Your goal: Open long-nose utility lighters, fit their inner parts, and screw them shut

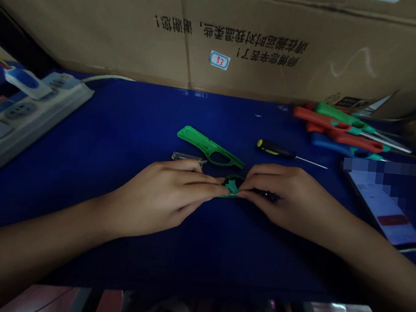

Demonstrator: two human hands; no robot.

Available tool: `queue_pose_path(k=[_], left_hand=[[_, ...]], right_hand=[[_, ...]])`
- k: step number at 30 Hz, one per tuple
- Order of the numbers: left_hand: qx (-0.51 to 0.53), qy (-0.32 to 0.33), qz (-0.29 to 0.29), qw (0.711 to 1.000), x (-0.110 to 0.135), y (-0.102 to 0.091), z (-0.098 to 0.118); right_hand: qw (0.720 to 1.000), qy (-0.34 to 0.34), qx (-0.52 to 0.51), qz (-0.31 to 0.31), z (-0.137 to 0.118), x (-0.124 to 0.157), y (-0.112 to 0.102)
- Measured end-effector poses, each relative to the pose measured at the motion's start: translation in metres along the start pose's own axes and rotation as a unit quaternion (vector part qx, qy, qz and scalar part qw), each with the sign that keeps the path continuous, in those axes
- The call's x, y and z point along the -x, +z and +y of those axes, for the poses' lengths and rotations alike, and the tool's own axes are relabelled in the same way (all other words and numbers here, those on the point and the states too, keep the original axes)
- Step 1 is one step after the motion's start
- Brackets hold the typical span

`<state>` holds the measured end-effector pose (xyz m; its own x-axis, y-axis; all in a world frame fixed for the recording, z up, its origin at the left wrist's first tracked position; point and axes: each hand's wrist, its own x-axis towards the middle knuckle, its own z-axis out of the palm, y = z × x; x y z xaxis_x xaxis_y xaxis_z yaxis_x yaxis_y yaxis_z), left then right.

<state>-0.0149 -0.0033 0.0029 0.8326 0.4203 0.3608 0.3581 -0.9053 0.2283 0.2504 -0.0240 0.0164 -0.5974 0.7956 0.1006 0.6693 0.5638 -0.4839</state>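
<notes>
Between my two hands is a green lighter half-shell with a teal trigger piece (232, 187) in it, partly covered by my fingers. My left hand (175, 192) is closed, its fingertips pinching the left side of the shell. From the other side my right hand (278, 190) pinches the same part, thumb and fingers together. A dark piece shows under the right fingers; I cannot make out its shape. Just beyond my hands lies the other green lighter half-shell (209, 145), its inside facing up. A small clear fuel tank (186, 157) rests beside it, partly behind my left hand.
A black and yellow screwdriver (278, 149) lies beyond my right hand. Several red, green and blue lighters (343, 130) are piled at the back right, with a phone (387, 207) nearer. A power strip (31, 114) runs along the left. A cardboard box (131, 36) closes off the back.
</notes>
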Motion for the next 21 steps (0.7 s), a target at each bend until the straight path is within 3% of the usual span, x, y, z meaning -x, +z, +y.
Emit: queue_pose_path(k=[6,15,21], left_hand=[[-0.081,0.038,-0.057,0.994,-0.0019,-0.0038,0.0022],[-0.091,0.041,-0.041,0.994,-0.0036,-0.0027,0.004],[-0.09,0.048,-0.039,0.994,-0.002,-0.0027,0.0028]], right_hand=[[0.992,0.04,-0.117,-0.002,0.0025,-0.0065,-0.0021],[0.998,-0.011,-0.063,-0.019,0.0026,-0.0008,-0.0077],[0.999,-0.011,-0.033,-0.024,0.0027,-0.0012,-0.0066]])
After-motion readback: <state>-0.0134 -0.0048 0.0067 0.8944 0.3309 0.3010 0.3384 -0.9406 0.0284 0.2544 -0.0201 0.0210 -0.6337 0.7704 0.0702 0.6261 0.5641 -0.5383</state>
